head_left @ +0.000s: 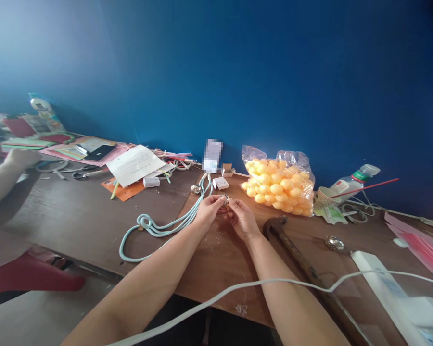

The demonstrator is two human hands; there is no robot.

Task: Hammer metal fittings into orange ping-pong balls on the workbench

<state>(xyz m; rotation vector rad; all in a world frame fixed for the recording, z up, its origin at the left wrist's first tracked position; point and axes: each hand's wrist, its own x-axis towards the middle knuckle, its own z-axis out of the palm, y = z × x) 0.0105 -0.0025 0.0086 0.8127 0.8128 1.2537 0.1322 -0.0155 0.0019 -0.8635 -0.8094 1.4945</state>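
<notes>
My left hand (210, 207) and my right hand (241, 216) meet above the table. Both have their fingers closed around a small shiny gold-and-silver piece (225, 199), pinched between thumbs and fingertips. Its exact kind is too small to tell, and the fingers cover most of it. Beside my left hand a looped light-blue cord (166, 228) lies on the table. A similar shiny silver lump (195, 189) sits just beyond, near the cord. Another silver lump (334, 243) rests off to the right.
A clear bag of orange-yellow balls (276, 185) stands behind my hands. A wooden-handled tool (292, 245) and a white power strip (378, 278) lie right. A white cable (238, 287) crosses over my forearms. Papers (135, 164) and scissors (88, 174) lie left, near another person's hand (21, 157).
</notes>
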